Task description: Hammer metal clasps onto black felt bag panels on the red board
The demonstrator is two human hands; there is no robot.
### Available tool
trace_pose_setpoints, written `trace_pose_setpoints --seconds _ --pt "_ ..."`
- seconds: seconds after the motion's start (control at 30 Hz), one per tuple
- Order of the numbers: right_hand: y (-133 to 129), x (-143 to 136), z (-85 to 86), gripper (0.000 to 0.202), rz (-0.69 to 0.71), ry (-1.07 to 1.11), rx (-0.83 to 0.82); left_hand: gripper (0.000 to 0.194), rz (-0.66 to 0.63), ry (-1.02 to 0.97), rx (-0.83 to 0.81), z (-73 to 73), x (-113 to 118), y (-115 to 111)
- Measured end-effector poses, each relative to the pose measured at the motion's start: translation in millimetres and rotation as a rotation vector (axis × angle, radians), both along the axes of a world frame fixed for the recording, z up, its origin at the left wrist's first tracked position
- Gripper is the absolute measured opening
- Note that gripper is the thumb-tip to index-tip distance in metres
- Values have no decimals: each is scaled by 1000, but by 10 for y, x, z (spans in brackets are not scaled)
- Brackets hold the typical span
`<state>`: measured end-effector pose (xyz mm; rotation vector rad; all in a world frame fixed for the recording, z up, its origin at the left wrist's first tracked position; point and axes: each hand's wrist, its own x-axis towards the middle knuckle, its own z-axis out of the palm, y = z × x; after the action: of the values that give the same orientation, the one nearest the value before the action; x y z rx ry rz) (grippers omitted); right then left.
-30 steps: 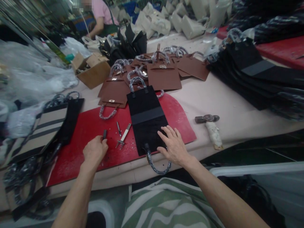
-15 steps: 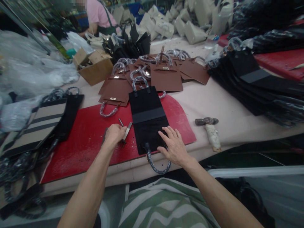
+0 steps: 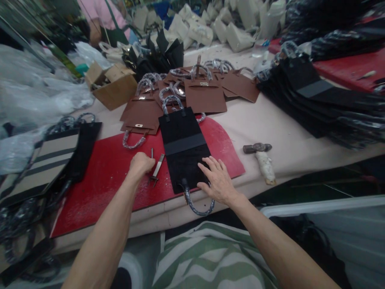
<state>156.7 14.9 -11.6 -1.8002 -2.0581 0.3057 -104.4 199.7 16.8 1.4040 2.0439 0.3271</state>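
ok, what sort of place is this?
Probably a handbag workshop: a flat black bag piece by the right hand, flat brown bag pieces heaped beyond it, and a hammer lying on the cloth-covered table.

Broad beige-covered table point(image 3: 278, 134) — dim light

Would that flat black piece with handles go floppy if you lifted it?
The black piece would probably bend a little, since similar ones in the pile curve. Its handles seem stiffer, as both form arches. It looks thin, so perhaps it's light.
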Motion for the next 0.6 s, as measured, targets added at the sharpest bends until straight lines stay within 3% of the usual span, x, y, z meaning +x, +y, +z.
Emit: trace_pose_setpoints --seconds 0.13,0.27,0.33,0.43,0.6 --pt "-5 5 -10 67 -2 7 -6 18 12 -319 22 83 -11 -241" --pt "-10 10 -31 68 -2 11 -7 42 -18 -1043 5 122 109 -643" --pt "-11 9 -30 67 -4 11 -5 41 -50 -1221 -30 100 248 -833" --pt "-8 5 -18 67 0 5 -3 36 -87 -1290 -42 21 493 -1032" --pt "-3 0 -26 67 -2 13 12 38 -66 -1191 85 -171 781 -1157"
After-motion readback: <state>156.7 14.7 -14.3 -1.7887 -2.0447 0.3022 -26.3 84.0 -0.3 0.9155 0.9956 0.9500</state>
